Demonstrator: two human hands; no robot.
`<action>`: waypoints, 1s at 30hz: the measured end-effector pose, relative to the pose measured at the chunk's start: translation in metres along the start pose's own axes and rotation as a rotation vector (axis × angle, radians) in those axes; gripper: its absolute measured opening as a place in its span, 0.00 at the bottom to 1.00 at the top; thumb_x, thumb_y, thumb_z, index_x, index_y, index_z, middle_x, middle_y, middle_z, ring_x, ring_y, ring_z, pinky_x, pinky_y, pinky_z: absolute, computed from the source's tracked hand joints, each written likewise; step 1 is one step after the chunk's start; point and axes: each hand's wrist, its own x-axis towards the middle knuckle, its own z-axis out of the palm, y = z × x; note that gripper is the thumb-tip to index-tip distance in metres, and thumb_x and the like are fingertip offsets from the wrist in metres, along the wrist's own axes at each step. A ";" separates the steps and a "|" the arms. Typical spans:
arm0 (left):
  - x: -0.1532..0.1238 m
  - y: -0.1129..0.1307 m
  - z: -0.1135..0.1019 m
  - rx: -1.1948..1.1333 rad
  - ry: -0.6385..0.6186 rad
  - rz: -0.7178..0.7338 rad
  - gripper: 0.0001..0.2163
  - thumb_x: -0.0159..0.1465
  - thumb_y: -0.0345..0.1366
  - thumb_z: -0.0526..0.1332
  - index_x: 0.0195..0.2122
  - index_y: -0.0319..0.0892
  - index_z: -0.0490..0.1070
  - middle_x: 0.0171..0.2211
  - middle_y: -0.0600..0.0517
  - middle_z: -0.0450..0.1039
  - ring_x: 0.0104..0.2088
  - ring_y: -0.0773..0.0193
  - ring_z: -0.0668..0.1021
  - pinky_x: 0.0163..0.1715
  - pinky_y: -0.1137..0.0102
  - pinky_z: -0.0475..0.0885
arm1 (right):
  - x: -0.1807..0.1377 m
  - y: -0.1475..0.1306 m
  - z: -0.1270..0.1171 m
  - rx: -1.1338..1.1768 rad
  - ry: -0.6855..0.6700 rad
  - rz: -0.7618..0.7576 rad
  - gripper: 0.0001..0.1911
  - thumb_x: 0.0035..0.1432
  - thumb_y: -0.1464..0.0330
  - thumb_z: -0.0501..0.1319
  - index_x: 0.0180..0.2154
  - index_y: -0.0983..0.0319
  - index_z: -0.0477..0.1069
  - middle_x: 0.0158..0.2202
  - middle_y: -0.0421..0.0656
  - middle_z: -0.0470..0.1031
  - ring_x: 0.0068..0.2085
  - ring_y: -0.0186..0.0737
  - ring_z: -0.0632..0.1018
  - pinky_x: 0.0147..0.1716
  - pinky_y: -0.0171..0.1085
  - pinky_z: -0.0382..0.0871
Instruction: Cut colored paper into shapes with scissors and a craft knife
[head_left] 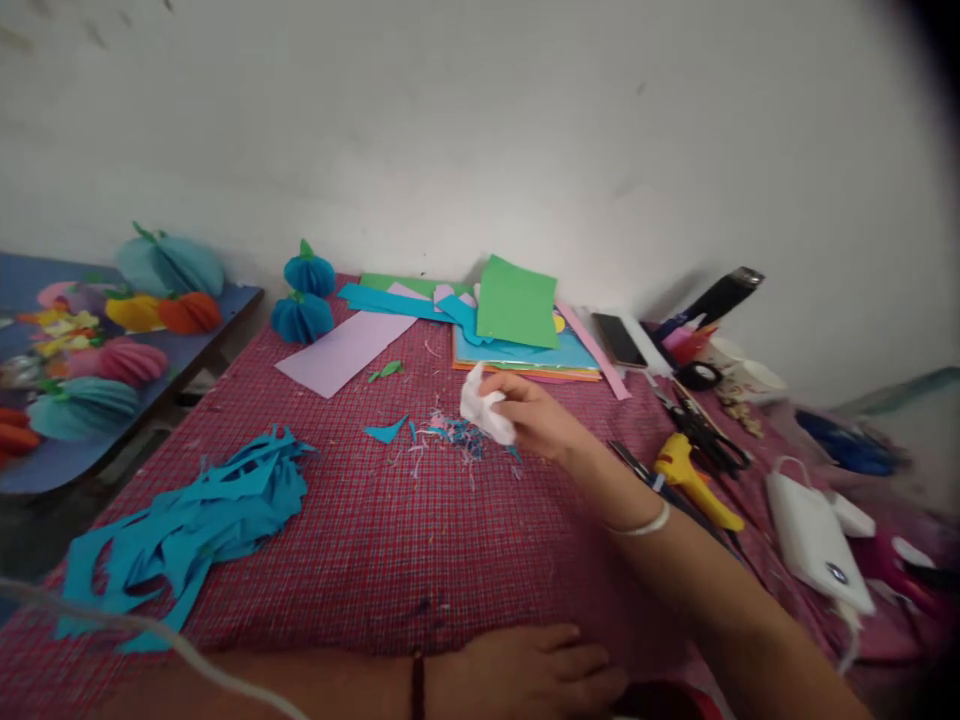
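My right hand (pixel 536 415) reaches over the red checked cloth (pixel 360 540) and is closed on a crumpled white tissue (pixel 484 408). The tissue hovers right beside a small heap of paper shreds (pixel 454 435). My left hand (pixel 544 672) rests flat at the near edge of the cloth, fingers stretched out, holding nothing. A pile of cut blue paper scraps (pixel 191 525) lies to the left.
A lilac sheet (pixel 341 352) and a stack of coloured papers with a green sheet (pixel 517 300) lie at the back. Blue paper balls (pixel 304 295) stand by the wall. Scissors (pixel 705 435), a yellow glue gun (pixel 694 480), a phone (pixel 619 340) and a white device (pixel 814 540) crowd the right.
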 end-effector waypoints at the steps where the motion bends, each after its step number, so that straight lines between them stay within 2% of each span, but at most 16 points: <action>1: 0.000 0.000 -0.002 -0.023 -0.010 0.008 0.17 0.70 0.36 0.44 0.51 0.44 0.71 0.58 0.52 0.65 0.56 0.64 0.69 0.56 0.69 0.63 | -0.001 0.000 -0.005 -0.033 0.028 0.010 0.10 0.45 0.72 0.59 0.34 0.61 0.65 0.28 0.37 0.69 0.24 0.30 0.68 0.23 0.32 0.62; 5: 0.003 0.002 -0.025 -0.221 -0.111 -0.099 0.17 0.69 0.38 0.49 0.56 0.40 0.64 0.60 0.48 0.63 0.59 0.61 0.66 0.59 0.66 0.59 | -0.029 -0.010 -0.045 -0.079 0.115 -0.044 0.11 0.46 0.72 0.59 0.36 0.61 0.66 0.28 0.37 0.69 0.23 0.29 0.67 0.23 0.32 0.60; 7: 0.006 0.001 -0.038 -0.348 -0.179 -0.184 0.21 0.66 0.40 0.54 0.59 0.40 0.60 0.63 0.46 0.59 0.62 0.59 0.63 0.60 0.64 0.58 | -0.060 -0.019 -0.069 -0.148 0.178 -0.060 0.10 0.47 0.73 0.59 0.35 0.61 0.67 0.28 0.36 0.69 0.23 0.29 0.67 0.23 0.32 0.60; 10: 0.017 -0.004 -0.046 -0.431 -0.228 -0.229 0.26 0.64 0.42 0.57 0.61 0.41 0.56 0.65 0.46 0.56 0.63 0.58 0.60 0.62 0.64 0.55 | -0.116 -0.021 -0.097 -0.359 0.277 0.017 0.10 0.48 0.74 0.57 0.36 0.61 0.67 0.27 0.36 0.68 0.25 0.30 0.67 0.25 0.32 0.62; 13: 0.039 -0.006 -0.036 -0.363 -0.209 -0.235 0.26 0.66 0.44 0.54 0.62 0.39 0.55 0.65 0.45 0.56 0.63 0.58 0.61 0.62 0.64 0.54 | -0.164 -0.006 -0.113 -0.697 0.328 0.088 0.12 0.50 0.75 0.54 0.38 0.62 0.68 0.28 0.38 0.68 0.27 0.32 0.69 0.28 0.33 0.64; 15: 0.057 -0.006 -0.023 -0.285 -0.192 -0.210 0.27 0.66 0.46 0.54 0.62 0.37 0.56 0.64 0.44 0.56 0.62 0.56 0.61 0.61 0.63 0.55 | -0.184 0.009 -0.117 -0.999 0.354 0.085 0.14 0.50 0.77 0.53 0.39 0.62 0.70 0.32 0.42 0.70 0.32 0.36 0.71 0.32 0.35 0.65; 17: 0.074 -0.007 -0.009 -0.211 -0.180 -0.163 0.29 0.65 0.48 0.54 0.62 0.33 0.56 0.64 0.42 0.57 0.62 0.54 0.61 0.61 0.62 0.55 | -0.191 0.021 -0.114 -1.273 0.359 0.111 0.14 0.51 0.78 0.52 0.39 0.64 0.71 0.37 0.47 0.71 0.36 0.39 0.72 0.37 0.37 0.65; 19: 0.085 -0.009 0.003 -0.149 -0.172 -0.127 0.31 0.64 0.49 0.54 0.61 0.30 0.56 0.64 0.40 0.57 0.62 0.53 0.61 0.61 0.61 0.54 | -0.185 0.026 -0.106 -1.418 0.350 0.157 0.14 0.52 0.79 0.51 0.38 0.65 0.71 0.37 0.49 0.71 0.35 0.39 0.72 0.36 0.38 0.64; 21: 0.089 -0.012 0.011 -0.114 -0.171 -0.110 0.33 0.64 0.50 0.55 0.61 0.29 0.56 0.64 0.39 0.56 0.63 0.52 0.60 0.61 0.61 0.52 | -0.169 0.023 -0.095 -1.354 0.314 0.130 0.13 0.52 0.79 0.50 0.36 0.65 0.70 0.35 0.47 0.70 0.33 0.37 0.72 0.34 0.36 0.64; 23: 0.088 -0.014 0.015 -0.105 -0.168 -0.106 0.35 0.62 0.52 0.56 0.62 0.29 0.56 0.64 0.39 0.56 0.63 0.52 0.59 0.62 0.61 0.51 | -0.151 0.013 -0.088 -1.098 0.305 0.015 0.13 0.53 0.78 0.51 0.38 0.63 0.69 0.34 0.44 0.70 0.32 0.35 0.72 0.33 0.34 0.65; 26: 0.085 -0.015 0.016 -0.116 -0.160 -0.105 0.36 0.62 0.54 0.56 0.62 0.30 0.55 0.65 0.40 0.54 0.64 0.53 0.58 0.62 0.61 0.50 | -0.140 -0.003 -0.093 -0.794 0.462 -0.121 0.11 0.56 0.74 0.51 0.42 0.62 0.66 0.32 0.40 0.69 0.30 0.33 0.71 0.30 0.33 0.65; 28: 0.084 -0.015 0.016 -0.124 -0.157 -0.106 0.36 0.62 0.54 0.55 0.63 0.30 0.54 0.65 0.41 0.53 0.64 0.53 0.58 0.62 0.61 0.49 | -0.146 -0.006 -0.103 -0.829 0.515 -0.114 0.11 0.55 0.74 0.52 0.41 0.62 0.67 0.32 0.40 0.70 0.31 0.34 0.71 0.31 0.33 0.65; 30: 0.084 -0.015 0.017 -0.127 -0.151 -0.110 0.37 0.61 0.54 0.56 0.63 0.30 0.54 0.65 0.41 0.53 0.64 0.53 0.57 0.62 0.62 0.48 | -0.157 -0.001 -0.111 -1.004 0.449 -0.033 0.11 0.53 0.76 0.53 0.38 0.63 0.69 0.34 0.42 0.71 0.34 0.36 0.72 0.35 0.35 0.65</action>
